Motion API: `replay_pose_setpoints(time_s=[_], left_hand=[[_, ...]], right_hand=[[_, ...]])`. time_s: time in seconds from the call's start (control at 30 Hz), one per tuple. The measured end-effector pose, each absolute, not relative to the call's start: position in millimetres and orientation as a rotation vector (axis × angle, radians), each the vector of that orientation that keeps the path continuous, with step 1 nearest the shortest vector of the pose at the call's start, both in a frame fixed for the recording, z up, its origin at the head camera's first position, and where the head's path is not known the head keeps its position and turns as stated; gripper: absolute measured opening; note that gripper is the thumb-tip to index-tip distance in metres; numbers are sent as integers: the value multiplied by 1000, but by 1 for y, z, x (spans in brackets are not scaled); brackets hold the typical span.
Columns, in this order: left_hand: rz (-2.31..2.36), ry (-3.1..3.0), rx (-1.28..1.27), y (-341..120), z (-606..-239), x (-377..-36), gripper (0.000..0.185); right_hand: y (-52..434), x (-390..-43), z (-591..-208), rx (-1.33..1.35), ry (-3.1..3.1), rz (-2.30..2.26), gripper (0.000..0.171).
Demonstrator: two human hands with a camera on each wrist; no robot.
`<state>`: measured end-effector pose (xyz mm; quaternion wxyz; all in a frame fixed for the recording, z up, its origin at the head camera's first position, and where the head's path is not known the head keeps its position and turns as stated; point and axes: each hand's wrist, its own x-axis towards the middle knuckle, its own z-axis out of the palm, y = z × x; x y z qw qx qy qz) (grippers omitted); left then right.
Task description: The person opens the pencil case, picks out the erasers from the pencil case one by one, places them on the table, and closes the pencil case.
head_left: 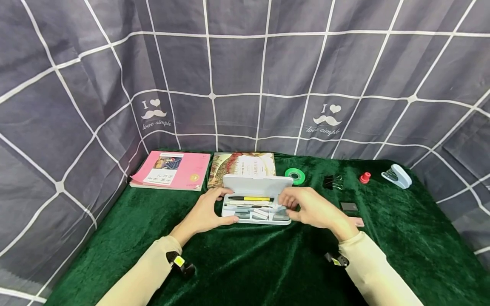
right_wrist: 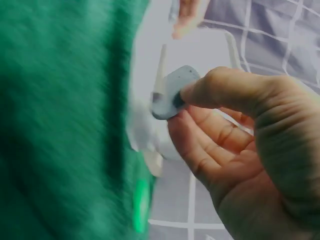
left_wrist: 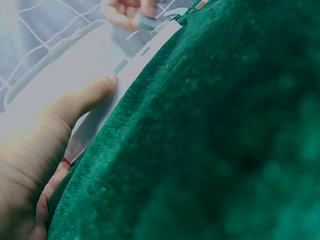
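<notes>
Left hand (head_left: pixel 204 212) grips white pencil case (head_left: pixel 258 185); right hand (head_left: pixel 310 206) pinches small object (right_wrist: pixel 173 86) (blue-grey) over it.

Left hand (head_left: pixel 204 211) grips left end of open white pencil case (head_left: pixel 258 183), yellow pen (head_left: pixel 257 198) inside; right hand (head_left: pixel 309 207) is over its right end, fingers curled. Pink book (head_left: pixel 191 165) back left, green tape roll (head_left: pixel 301 176) and binder clips (head_left: pixel 329 182) back right, stapler (head_left: pixel 402 176) far right, on green cloth (head_left: pixel 245 267).

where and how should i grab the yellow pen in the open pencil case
Probably best pinched mid-barrel from above: the yellow pen lies flat and lengthwise in the pencil case, with the raised lid behind it and other stationery in front.
</notes>
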<state>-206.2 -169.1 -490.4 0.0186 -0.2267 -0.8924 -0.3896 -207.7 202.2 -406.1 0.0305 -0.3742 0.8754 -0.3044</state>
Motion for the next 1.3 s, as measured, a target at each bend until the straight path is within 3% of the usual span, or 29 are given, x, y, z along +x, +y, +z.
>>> replay_pose_setpoints(time_s=[0.23, 0.43, 0.7, 1.3], left_hand=[[-1222, -2770, -697, -172, -490, -204, 77], [-1224, -2759, -706, -173, -491, -203, 76], [-1213, -2773, -703, -170, -492, -206, 78], [-1214, -2787, -695, -169, -490, -206, 77]], right_hand=[[240, -215, -388, -1109, 3005, -967, 28], [262, -225, -397, -1010, 3157, -761, 25], [270, -231, -418, -951, 3007, -722, 28], [276, -231, -426, -722, 2858, -831, 25]])
